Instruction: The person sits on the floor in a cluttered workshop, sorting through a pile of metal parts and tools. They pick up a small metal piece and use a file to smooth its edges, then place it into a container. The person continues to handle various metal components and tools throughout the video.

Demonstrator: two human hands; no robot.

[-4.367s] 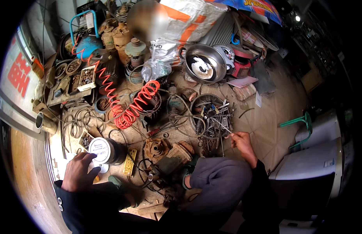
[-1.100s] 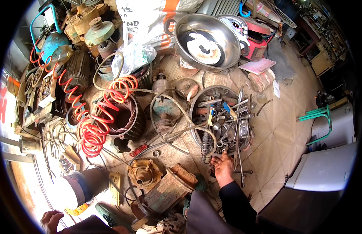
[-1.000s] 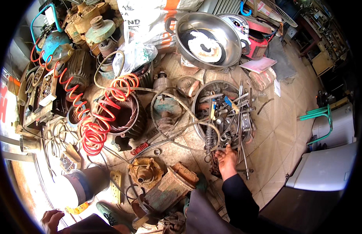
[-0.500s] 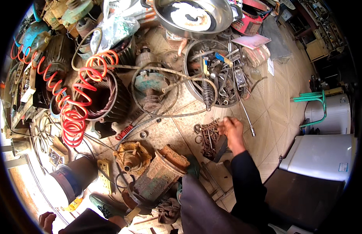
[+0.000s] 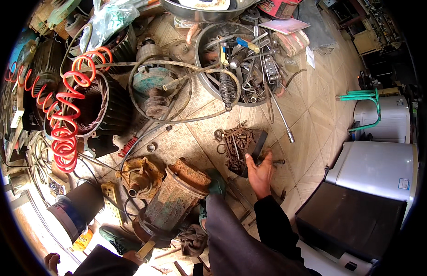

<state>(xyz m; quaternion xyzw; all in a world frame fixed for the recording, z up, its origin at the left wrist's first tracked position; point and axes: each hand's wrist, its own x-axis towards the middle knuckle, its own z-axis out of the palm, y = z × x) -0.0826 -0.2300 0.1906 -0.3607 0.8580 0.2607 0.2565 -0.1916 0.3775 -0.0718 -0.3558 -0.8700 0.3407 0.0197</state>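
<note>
My right hand (image 5: 261, 173) reaches over a dark tray of rusty bolts (image 5: 237, 142), its thumb and forefinger apart beside a black strip at the tray's right edge (image 5: 258, 145); whether they touch it is unclear. Below left of it lies a rusty cylindrical housing (image 5: 178, 200) beside a round rusty flanged part (image 5: 141, 178). Above it, a round pan heaped with tools (image 5: 236, 64) has a long socket bar (image 5: 282, 117) jutting out. My left hand (image 5: 52, 262) is at the lower left corner, half out of view with fingers curled; anything inside them is hidden.
Coiled red hose (image 5: 66, 142) runs over a finned motor casing (image 5: 110, 106). Looped cables surround a teal pump part (image 5: 149, 80). A dark cylinder (image 5: 80, 202) and yellow power strip (image 5: 111, 204) lie at left. A white appliance (image 5: 370, 165) and green tubular frame (image 5: 372, 112) stand at right.
My right hand, holding a thin rod earlier, has left the tool pan and moved down to the bolt tray, fingers spreading. My left hand left the white-lidded can. The view has shifted.
</note>
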